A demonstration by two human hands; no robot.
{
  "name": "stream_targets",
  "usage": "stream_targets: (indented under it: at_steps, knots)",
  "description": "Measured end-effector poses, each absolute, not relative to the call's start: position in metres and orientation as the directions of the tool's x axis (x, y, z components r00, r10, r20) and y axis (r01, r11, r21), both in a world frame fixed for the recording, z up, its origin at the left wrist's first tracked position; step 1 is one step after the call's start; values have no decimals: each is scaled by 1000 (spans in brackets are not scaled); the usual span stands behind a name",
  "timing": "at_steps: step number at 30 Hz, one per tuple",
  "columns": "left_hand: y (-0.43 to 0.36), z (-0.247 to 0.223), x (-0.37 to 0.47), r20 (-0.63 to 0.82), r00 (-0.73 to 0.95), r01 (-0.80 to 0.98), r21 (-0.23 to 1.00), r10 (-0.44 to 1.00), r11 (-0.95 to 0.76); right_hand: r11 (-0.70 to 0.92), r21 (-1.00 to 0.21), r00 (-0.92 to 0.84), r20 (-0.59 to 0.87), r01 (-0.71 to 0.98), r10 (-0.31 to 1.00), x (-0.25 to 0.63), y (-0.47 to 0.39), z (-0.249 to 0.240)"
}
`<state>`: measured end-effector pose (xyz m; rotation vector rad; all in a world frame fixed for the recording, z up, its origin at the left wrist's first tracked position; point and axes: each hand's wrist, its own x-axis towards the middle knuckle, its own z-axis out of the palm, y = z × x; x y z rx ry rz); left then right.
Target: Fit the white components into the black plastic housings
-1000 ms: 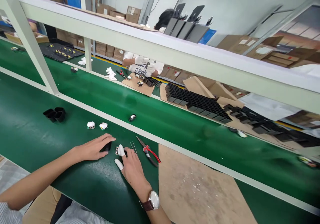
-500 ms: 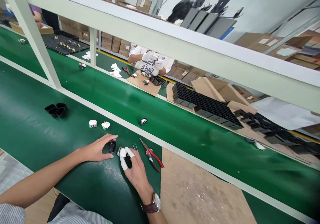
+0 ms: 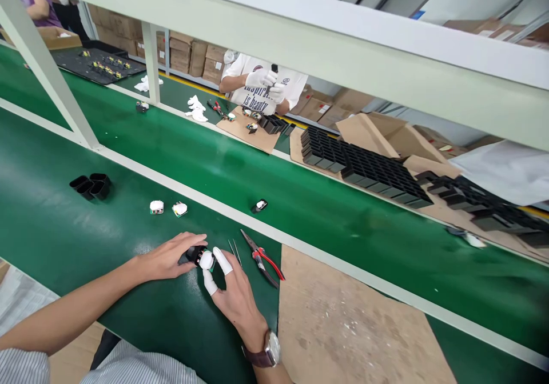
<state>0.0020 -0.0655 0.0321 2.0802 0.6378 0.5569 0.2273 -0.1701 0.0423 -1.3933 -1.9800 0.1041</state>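
My left hand [image 3: 165,259] is closed around a small black plastic case [image 3: 194,254], its open mouth turned to the right. Between the white-covered thumb and finger of my right hand [image 3: 235,292] is a small circuit board [image 3: 206,260] topped with a white lump. Its left end meets the mouth of the case; how deep it sits inside I cannot tell. Two similar boards, one [image 3: 156,207] on the left and another [image 3: 179,209] beside it, lie beyond my left hand. Tweezers [image 3: 235,251] and red-handled pliers [image 3: 261,257] lie right of my right hand.
Several empty black cases [image 3: 99,186] stand at the left. A filled case [image 3: 259,205] lies on the green belt [image 3: 193,161]. Cardboard [image 3: 343,321] covers the bench at right. A pale frame beam [image 3: 274,47] crosses above. Opposite, a gloved co-worker [image 3: 266,84] holds a black part.
The board in my right hand has moved left, from a gap away to the mouth of the case. My left fingers have closed round the case. The filled case on the belt has shifted right.
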Motion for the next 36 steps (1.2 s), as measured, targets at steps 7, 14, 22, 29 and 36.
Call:
stream_targets:
  at_steps: [7,14,22,29,36]
  knots:
    - [-66,34,3,208,808,208,775,552,-597,393,-394,-201,447,831,872,226,-171,43]
    - [-66,33,5,252,817,181,742,519,-645,413,-361,-252,416,836,874,225,-172,44]
    - [-66,32,2,142,835,184,838,532,-513,478,-468,-208,518,743,830,231,-170,40]
    - [-66,33,2,75,832,231,854,550,-466,428,-386,-232,460,817,857,219,-169,47]
    - [-69,35,2,32,815,297,834,578,-465,400,-376,-235,413,836,880,218,-171,39]
